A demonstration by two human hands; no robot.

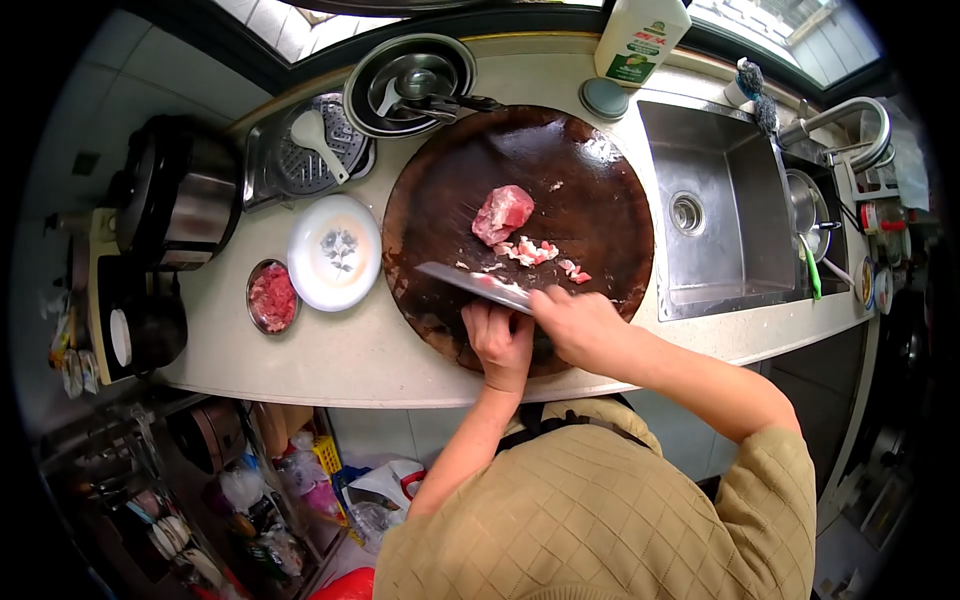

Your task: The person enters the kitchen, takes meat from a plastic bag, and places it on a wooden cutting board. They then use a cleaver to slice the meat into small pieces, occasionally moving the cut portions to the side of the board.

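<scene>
My right hand point(570, 322) grips the handle end of a knife point(470, 284), whose blade points left over the near part of a round dark cutting board point(590, 200). Just below the blade, my left hand point(495, 335) has its fingers bent in against the knife; what lies under those fingers is hidden. Small bits of meat point(530, 252) are scattered beyond the blade. A larger chunk of raw meat point(503, 214) rests near the board's middle.
Left of the board are a white plate point(310, 285), a small bowl of minced meat point(272, 298) and a grater tray point(265, 170). Stacked metal bowls point(357, 105) stand behind. A sink point(730, 165) lies to the right; a jar lid point(605, 98) and a white bottle point(640, 40) are behind.
</scene>
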